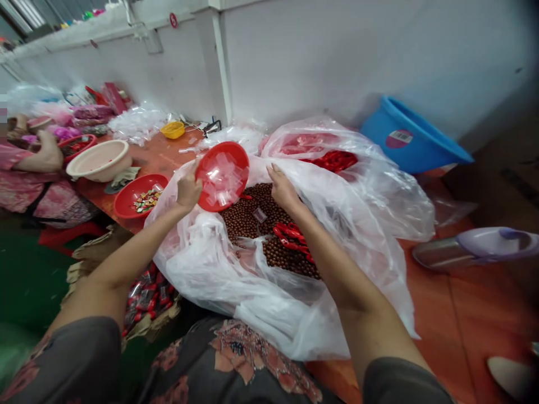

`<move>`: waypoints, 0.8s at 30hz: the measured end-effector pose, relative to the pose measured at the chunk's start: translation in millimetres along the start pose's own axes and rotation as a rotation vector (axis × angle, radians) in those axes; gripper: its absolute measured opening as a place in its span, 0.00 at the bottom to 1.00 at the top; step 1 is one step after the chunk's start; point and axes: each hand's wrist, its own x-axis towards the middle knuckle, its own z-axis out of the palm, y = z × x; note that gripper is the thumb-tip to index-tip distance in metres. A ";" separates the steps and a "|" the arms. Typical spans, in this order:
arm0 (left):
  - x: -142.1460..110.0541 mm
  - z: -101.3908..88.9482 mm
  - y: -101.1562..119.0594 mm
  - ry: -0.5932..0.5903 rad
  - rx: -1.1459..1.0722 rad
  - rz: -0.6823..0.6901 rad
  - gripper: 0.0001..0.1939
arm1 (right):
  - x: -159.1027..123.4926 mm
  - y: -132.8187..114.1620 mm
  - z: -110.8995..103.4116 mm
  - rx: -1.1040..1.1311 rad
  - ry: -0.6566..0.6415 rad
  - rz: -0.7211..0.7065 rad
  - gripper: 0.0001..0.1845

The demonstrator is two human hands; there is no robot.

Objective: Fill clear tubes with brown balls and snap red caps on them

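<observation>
My left hand [189,188] grips the rim of a red plastic bowl [205,193], which is tilted toward me. Small clear plastic pieces [225,182] lie inside it. Below and to the right, an open translucent plastic bag [202,275] holds many round brown beads [248,216]. A bundle of red strips [290,235] and one small clear piece [260,215] rest on the beads. My right hand [284,191] is at the bag's far side, above the beads. Its fingers are curled together against the white film, and I cannot make out what is between them.
Behind stands another clear bag with red items [337,161], beside a blue tub [408,137]. A thermos [463,249] lies at right. On the left are a red bowl of small colourful pieces [141,196], a cream basin [101,163] and a co-worker's arm [44,154].
</observation>
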 end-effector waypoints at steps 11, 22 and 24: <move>-21.3 23.5 -3.0 0.122 0.240 0.291 0.30 | -35.9 11.5 25.1 -0.225 -0.411 -0.008 0.20; -55.0 -2.0 -60.9 0.433 0.105 0.489 0.22 | -69.2 -15.1 44.4 -0.430 -0.555 -0.023 0.22; -51.2 -12.5 -57.4 0.437 0.064 0.479 0.20 | -74.6 -24.4 39.8 -0.460 -0.512 -0.007 0.26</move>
